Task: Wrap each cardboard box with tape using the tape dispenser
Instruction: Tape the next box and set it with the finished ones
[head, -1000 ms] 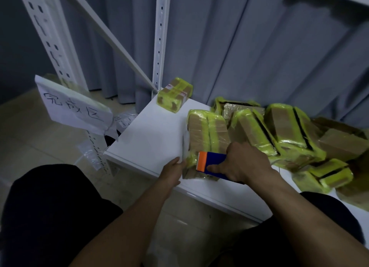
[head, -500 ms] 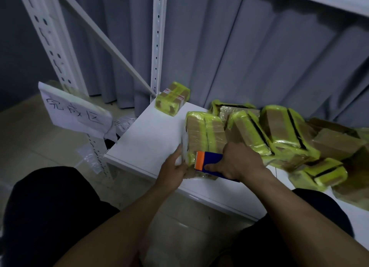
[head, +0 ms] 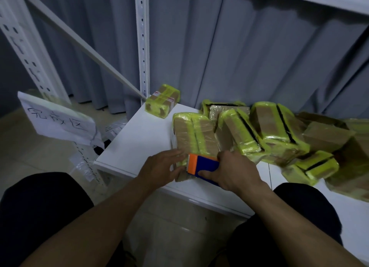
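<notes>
From the head camera, we judge the job well advanced. A heap of cardboard boxes [head: 267,131] already banded in yellow-green tape lies along the back and right of the white shelf [head: 135,143], and one small taped box [head: 162,103] sits apart at the far corner by the upright post [head: 142,43]. At least one plain brown box [head: 327,136] on the right shows no yellow tape that we can make out, so some wrapping appears to be left.

The box in hand [head: 194,135] lies near the front edge of the shelf, already carrying yellow strips along its length. Our right hand [head: 235,173] is closed around the blue and orange tape dispenser [head: 202,167], pressing it against the near end of that box. Our left hand [head: 161,167] rests with fingers spread loosely on the box's near left corner, steadying it without closing around it. The dispenser sits between the two hands, touching the box; the tape itself we cannot make out.

A handwritten paper sign [head: 58,119] hangs on the left frame.
</notes>
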The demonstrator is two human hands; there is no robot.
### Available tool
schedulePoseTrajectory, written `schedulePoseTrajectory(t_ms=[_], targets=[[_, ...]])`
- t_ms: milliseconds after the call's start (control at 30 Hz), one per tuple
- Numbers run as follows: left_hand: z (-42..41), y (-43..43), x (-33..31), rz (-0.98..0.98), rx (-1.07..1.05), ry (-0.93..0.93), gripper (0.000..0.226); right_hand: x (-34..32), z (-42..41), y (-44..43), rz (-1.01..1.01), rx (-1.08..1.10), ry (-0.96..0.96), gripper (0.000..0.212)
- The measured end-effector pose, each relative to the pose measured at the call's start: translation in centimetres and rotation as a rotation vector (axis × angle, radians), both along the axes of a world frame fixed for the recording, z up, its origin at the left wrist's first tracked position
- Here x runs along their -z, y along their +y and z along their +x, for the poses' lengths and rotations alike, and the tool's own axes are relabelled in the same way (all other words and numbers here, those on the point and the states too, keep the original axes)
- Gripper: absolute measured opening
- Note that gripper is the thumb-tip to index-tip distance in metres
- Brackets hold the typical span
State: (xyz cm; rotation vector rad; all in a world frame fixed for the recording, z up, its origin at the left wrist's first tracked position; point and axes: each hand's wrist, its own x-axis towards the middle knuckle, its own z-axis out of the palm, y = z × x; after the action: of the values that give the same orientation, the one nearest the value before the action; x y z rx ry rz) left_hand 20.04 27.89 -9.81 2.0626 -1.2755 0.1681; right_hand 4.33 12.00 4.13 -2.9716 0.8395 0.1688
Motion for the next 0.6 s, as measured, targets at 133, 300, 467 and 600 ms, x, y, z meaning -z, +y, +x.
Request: schedulePoseTrajectory(t_ms=[133, 300, 467, 600], targets=[[0.3, 0.3, -0.1, 0.027, -0.018, -0.019, 0.048, -0.2, -1.0, -1.1, 0.099, 0.031, -0.019, 0.063], [-0.4, 1.0, -1.2, 0.042, 0.026, 0.036, 0.051, -1.2, -2.8, -2.7, 0.056, 0.065, -0.025, 0.063], [-2.2, 1.7, -2.0, 0.152, 0.083, 0.09, 0.059, -0.8, -3.2, -1.9, 0.047, 0.045, -0.011, 0.062], [-3.5, 1.9, -2.6, 0.167, 0.121, -0.127, 0.072, -0.8, -3.1, -1.9, 0.074, 0.047, 0.006, 0.066]])
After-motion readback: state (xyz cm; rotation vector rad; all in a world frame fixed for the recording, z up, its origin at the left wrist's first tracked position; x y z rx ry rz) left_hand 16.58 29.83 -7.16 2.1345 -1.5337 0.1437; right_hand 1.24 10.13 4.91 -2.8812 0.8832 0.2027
